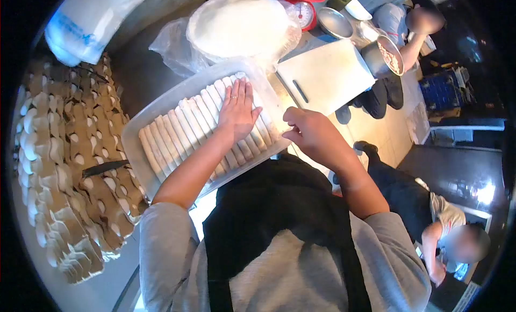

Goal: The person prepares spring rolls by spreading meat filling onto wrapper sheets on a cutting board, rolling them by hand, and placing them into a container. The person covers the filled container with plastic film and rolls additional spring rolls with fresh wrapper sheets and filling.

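A translucent plastic tub (pixel 132 143) holds a row of long, pale dough-like sticks (pixel 180 124) lying side by side. My left hand (pixel 238 112) lies flat on top of the sticks near the tub's far right part, fingers together and stretched out, with a ring on one finger. Just beyond the tub's right edge is my right hand (pixel 303 127), raised, with its fingers curled in and the thumb close to them. Whatever it may hold is too small or hidden to make out.
Behind the tub sits a large bowl of white powder (pixel 239 24) in plastic. A white board (pixel 328 75) with a dark tool, a metal pot (pixel 379 58), a red scale (pixel 305 15) and stacked egg trays (pixel 80 151) surround it. Two people (pixel 391 22) are at the right.
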Demonstrator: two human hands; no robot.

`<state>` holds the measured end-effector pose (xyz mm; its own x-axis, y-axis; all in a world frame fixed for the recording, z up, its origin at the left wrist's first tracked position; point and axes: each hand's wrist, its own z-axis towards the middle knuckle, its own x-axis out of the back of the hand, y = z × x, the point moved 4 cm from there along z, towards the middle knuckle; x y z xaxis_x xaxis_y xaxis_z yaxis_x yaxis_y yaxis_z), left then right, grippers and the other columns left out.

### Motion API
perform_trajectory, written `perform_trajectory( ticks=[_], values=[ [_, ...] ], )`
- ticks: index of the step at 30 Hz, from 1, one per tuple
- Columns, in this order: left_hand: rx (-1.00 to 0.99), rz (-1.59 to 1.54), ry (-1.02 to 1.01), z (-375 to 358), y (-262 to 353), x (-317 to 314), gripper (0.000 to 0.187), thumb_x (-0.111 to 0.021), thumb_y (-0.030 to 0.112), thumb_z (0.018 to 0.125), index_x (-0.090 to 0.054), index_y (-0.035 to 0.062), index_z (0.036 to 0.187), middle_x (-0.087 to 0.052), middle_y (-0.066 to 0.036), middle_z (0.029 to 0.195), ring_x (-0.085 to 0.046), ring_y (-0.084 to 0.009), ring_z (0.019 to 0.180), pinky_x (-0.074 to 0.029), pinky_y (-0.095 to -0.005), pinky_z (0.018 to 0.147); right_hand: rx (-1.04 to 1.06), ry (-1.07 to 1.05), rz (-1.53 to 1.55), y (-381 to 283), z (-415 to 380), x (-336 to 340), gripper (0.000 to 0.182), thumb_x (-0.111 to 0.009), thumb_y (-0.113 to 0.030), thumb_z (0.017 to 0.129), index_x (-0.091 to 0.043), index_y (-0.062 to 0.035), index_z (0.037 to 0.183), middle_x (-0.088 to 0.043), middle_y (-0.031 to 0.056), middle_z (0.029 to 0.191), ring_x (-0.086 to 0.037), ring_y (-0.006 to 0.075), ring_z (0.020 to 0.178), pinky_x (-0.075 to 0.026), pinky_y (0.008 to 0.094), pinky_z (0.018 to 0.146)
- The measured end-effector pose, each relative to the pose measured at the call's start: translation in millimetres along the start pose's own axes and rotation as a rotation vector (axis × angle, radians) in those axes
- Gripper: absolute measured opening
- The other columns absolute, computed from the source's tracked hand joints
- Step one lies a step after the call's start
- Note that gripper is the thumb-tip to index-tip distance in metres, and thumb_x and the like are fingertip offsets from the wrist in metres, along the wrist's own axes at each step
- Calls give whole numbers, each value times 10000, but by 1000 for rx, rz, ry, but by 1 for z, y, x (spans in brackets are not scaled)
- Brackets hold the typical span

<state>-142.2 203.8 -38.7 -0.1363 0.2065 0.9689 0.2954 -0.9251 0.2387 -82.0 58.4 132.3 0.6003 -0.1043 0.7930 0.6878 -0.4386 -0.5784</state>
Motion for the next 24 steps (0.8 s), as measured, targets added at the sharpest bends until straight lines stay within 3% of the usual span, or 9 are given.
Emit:
perform_trajectory(
  ticks=[5,10,13,15,17,21,22,24],
  values=[
    [62,12,56,-5,14,30,754,-378,465,963,-163,-50,1469,-133,-238,1543,-101,-342,1448,-49,-459,1176,19,71,88,37,8,37,226,-703,-74,792,-580,8,963,-645,143,855,-658,234,747,-517,326,668],
    [128,9,-152,-2,26,15,782,-391,488,952,-165,-59,1463,-124,-236,1544,-58,-335,1455,-30,-469,1176,121,39,184,97,12,76,261,-723,-82,795,-592,7,1002,-644,122,865,-651,192,762,-523,294,671],
    [144,13,-86,-7,26,24,794,-396,507,948,-159,-42,1471,-115,-224,1551,-52,-333,1456,-26,-473,1173,116,-4,271,150,15,98,262,-721,-71,800,-601,3,1020,-648,92,884,-637,164,782,-522,285,683],
    [324,59,-27,-8,23,32,805,-399,531,942,-149,-9,1485,-106,-211,1557,-51,-332,1457,-27,-483,1167,56,-61,297,177,21,118,258,-717,-63,801,-603,-1,1024,-657,80,911,-620,142,785,-509,269,684],
    [491,83,-21,-14,7,13,815,-399,543,938,-140,3,1490,-102,-210,1559,-53,-331,1457,-26,-488,1164,62,-86,236,193,29,130,284,-732,-84,793,-595,-2,1028,-673,146,930,-655,195,763,-522,293,668],
    [490,17,1,-15,8,19,806,-403,540,940,-129,28,1499,-98,-173,1570,-65,-327,1457,-35,-485,1164,155,-153,209,194,42,144,274,-722,-66,797,-594,1,1030,-676,150,932,-656,191,761,-515,290,652],
    [521,30,120,-19,10,26,777,-403,534,942,-157,56,1501,-105,-161,1572,-76,-340,1454,-47,-520,1154,187,-160,218,194,45,146,273,-720,-63,798,-593,1,1031,-676,151,931,-657,192,761,-515,290,652],
    [778,202,184,-33,-8,33,761,-407,527,941,-178,63,1498,-109,-163,1571,-80,-354,1450,-54,-551,1143,207,-175,219,193,49,148,272,-719,-67,799,-592,0,1030,-675,154,931,-661,196,764,-519,291,661]
  ],
)
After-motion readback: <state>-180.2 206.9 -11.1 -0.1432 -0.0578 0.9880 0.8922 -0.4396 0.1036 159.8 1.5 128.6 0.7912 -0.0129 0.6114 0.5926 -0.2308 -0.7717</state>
